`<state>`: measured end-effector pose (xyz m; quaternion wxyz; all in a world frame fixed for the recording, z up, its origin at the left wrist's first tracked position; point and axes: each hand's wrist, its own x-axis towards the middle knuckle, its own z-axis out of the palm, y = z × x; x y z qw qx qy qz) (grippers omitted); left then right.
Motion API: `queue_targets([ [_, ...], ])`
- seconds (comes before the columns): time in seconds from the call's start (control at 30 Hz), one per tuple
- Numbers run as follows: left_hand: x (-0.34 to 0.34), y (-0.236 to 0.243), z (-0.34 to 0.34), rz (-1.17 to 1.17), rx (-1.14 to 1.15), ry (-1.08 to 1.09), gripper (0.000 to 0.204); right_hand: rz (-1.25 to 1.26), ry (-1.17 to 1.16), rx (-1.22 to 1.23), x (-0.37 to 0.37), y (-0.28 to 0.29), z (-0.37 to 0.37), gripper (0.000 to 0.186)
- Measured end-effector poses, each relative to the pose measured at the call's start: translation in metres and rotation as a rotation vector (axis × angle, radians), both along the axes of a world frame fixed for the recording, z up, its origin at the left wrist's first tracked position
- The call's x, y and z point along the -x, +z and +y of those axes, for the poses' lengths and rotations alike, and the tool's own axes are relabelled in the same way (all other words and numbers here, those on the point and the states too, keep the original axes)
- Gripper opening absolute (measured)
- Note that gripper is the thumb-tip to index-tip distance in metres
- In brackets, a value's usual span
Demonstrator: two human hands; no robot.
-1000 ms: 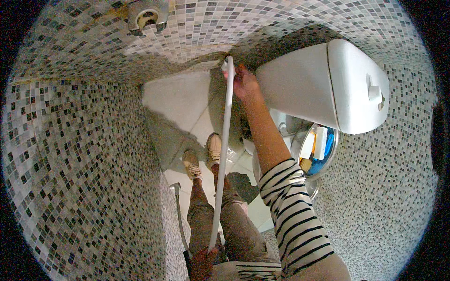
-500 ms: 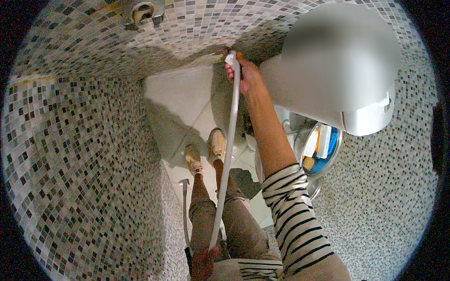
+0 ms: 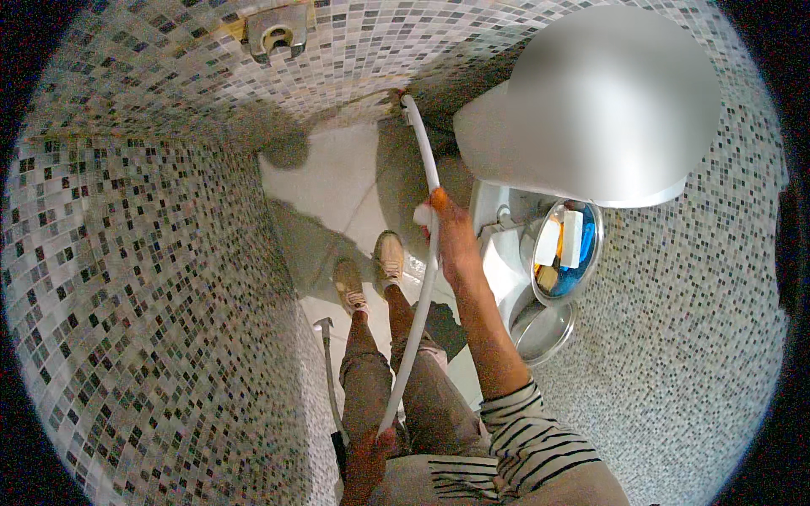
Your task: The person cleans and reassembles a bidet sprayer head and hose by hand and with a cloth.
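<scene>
there was one white hose (image 3: 428, 156), and two hands were on it. it lay left of the white tank (image 3: 485, 143), which was largely blurred out, and ran from the wall down past the tank's lower left. the right hand (image 3: 456, 236), just below and left of the tank, had its fingers curled round the middle of the hose; a small whitish thing showed there, too unclear to name. the left hand (image 3: 367, 460), far below and left of the tank, had its fingers closed about the hose's lower end, though dimly seen.

half a second earlier the right hand was up by the hose's wall end; it had since come down the hose, which now bowed more.

below the tank sat two oval, shiny metal bowls: the upper bowl (image 3: 601, 240) held blue, orange and white things, and the lower bowl (image 3: 544, 337) was beside it. left of the tank were two beige laced shoes (image 3: 389, 257), one thin grey rod (image 3: 329, 363), smooth pale floor tiles (image 3: 325, 177) and one metal bracket (image 3: 277, 35) on the small-squared mosaic wall (image 3: 169, 320).
</scene>
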<state>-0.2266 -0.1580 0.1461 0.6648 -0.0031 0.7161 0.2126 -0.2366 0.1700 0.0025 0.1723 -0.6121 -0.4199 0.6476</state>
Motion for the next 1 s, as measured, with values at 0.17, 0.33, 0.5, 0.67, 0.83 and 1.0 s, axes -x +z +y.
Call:
queue_targets([
  [0.17,0.011,0.010,0.006,-0.006,-0.119,0.046,0.043,-0.144,0.250,-0.197,-0.020,0.052,-0.047,0.035],
  [0.33,0.020,0.022,0.015,0.055,-0.123,-0.117,0.038,-0.359,0.351,0.016,-0.033,0.077,-0.083,0.037],
  [0.5,0.004,0.014,-0.001,0.090,-0.166,-0.128,0.037,-0.417,0.382,-0.071,-0.045,0.106,-0.116,0.034],
  [0.67,0.005,0.033,0.022,0.089,-0.123,-0.158,0.037,-0.414,0.440,-0.140,-0.063,0.114,-0.139,0.035],
  [0.83,-0.012,0.013,-0.002,0.082,-0.173,-0.133,0.041,-0.413,0.575,-0.204,-0.072,0.141,-0.161,0.033],
  [1.0,-0.031,0.016,0.001,0.200,-0.191,-0.261,0.039,-0.339,0.612,-0.282,-0.088,0.157,-0.179,0.032],
])
